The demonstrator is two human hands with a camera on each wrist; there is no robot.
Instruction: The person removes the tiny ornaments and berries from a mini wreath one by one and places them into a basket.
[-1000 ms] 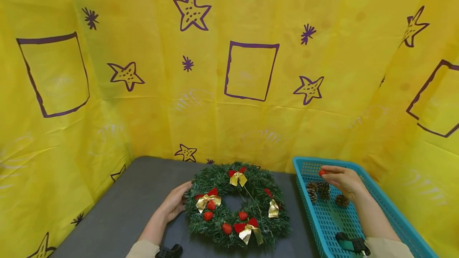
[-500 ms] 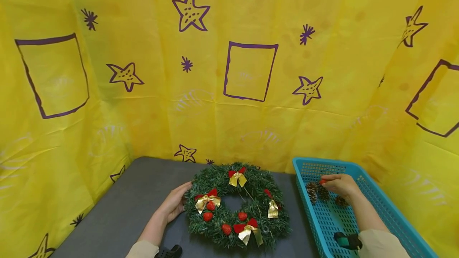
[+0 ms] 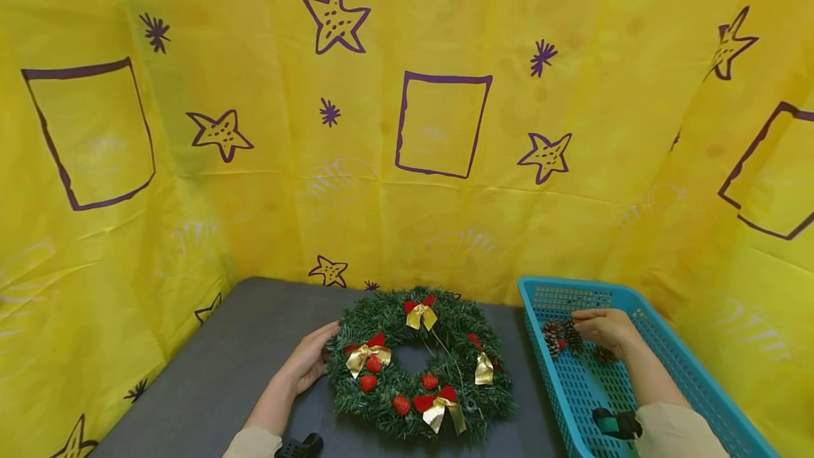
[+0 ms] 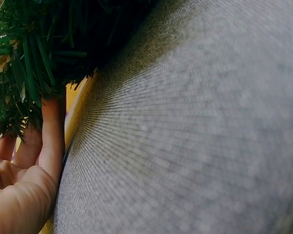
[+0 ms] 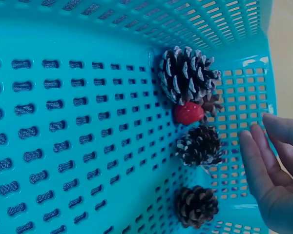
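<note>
**Right grip (image 3: pixel 604 329) released, strawberry (image 5: pixel 189 113) down to its left**

Its relaxed fingers hold nothing and stand apart from the red strawberry, which lies between pine cones (image 5: pixel 189 75) inside the turquoise basket (image 5: pixel 112 48), leftward of and below the fingertips. Which way the strawberry's long axis points cannot be told. Well apart from it, the left grip (image 3: pixel 308 362) touches the left edge of the wreath (image 3: pixel 473 324) on the counter (image 3: pixel 210 373), fingers extended.

Creased yellow cloth walls (image 3: pixel 273 83) on three sides, purple stars (image 3: pixel 333 22), spiky bursts (image 3: pixel 330 113), four-sided outlines (image 3: pixel 448 79), faint pale markings (image 3: pixel 337 177), grey desk (image 3: pixel 254 334) below, soft light.
</note>
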